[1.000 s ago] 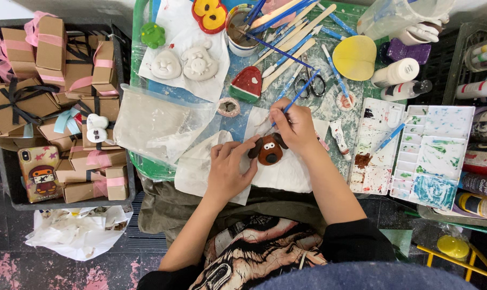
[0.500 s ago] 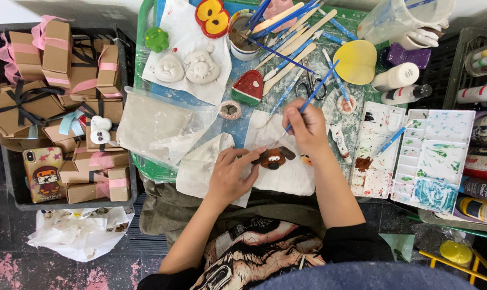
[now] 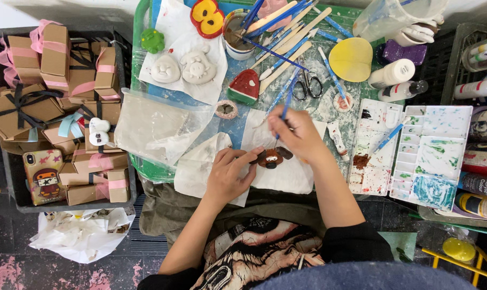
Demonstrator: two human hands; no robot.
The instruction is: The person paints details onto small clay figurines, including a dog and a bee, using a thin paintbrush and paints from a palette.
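Near front edge of table (image 3: 238, 129), on white paper sheet (image 3: 286, 177): small brown dog figure (image 3: 271, 158). Left hand (image 3: 230, 174) open, fingertips pressing figure's left side. Right hand (image 3: 297, 133) closed around blue brush (image 3: 285, 104), tip down at figure. Paint palette (image 3: 373, 145) toward right edge. Cup of brushes (image 3: 238, 37) at back. Crate of gift boxes (image 3: 61, 102) beyond left edge.

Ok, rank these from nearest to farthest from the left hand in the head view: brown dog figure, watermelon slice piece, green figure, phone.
1. Brown dog figure, touching the left hand fingertips.
2. Watermelon slice piece, above.
3. Green figure, upper left.
4. Phone, far left.
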